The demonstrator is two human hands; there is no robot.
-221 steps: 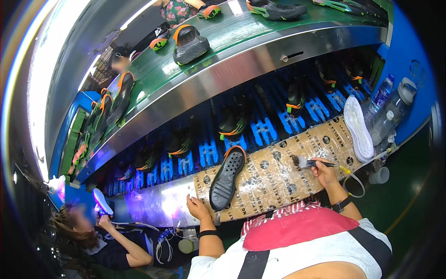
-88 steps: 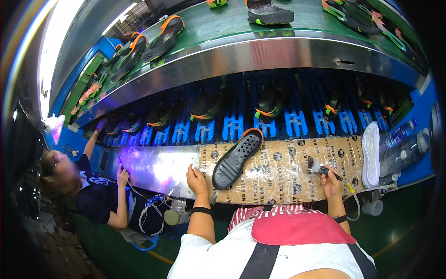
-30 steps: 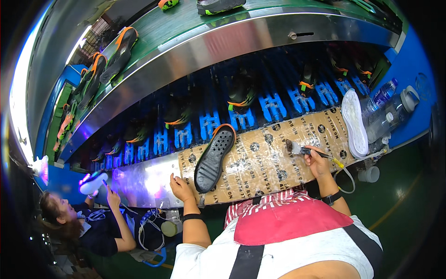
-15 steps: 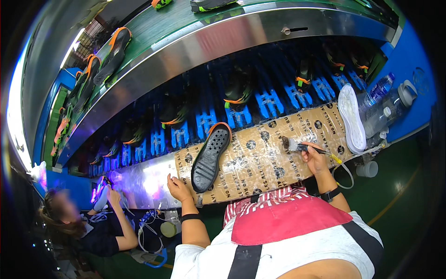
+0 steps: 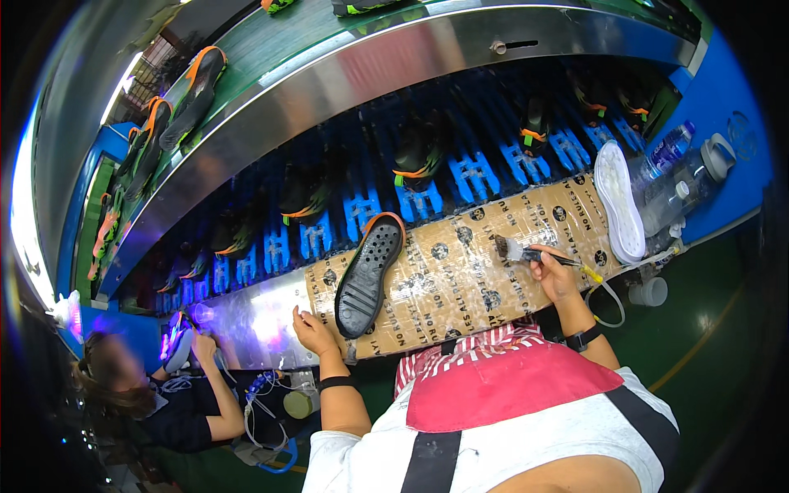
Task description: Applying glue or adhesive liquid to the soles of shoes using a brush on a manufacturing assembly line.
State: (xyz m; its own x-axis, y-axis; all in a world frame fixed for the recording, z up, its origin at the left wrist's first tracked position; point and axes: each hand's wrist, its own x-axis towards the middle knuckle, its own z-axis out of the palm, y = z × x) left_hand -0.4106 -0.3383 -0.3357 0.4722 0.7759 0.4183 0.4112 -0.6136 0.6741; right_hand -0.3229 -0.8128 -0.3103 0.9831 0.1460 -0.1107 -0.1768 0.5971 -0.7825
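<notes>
My right hand (image 5: 555,276) is closed around the handle of a brush (image 5: 516,251), its bristles pointing left just above the covered bench. A thin tube with a yellow fitting (image 5: 590,273) runs from the brush handle. My left hand (image 5: 313,334) rests at the bench's near edge, fingers apart and holding nothing. Just right of it lies a black shoe sole (image 5: 360,297) with an orange rim at its far end, showing small holes and grooves. Neither hand touches the sole.
Brown printed tape covers the bench (image 5: 444,316). At the right stand a white sole (image 5: 618,201) and plastic bottles (image 5: 674,152). Dark shoes (image 5: 417,152) sit on blue racks (image 5: 472,181) behind, below a green conveyor (image 5: 279,45). A co-worker (image 5: 177,411) works at the left.
The view has shifted slightly. My right hand and the brush have barely moved, the brush now held a little flatter. My left hand and the black sole stay put.
</notes>
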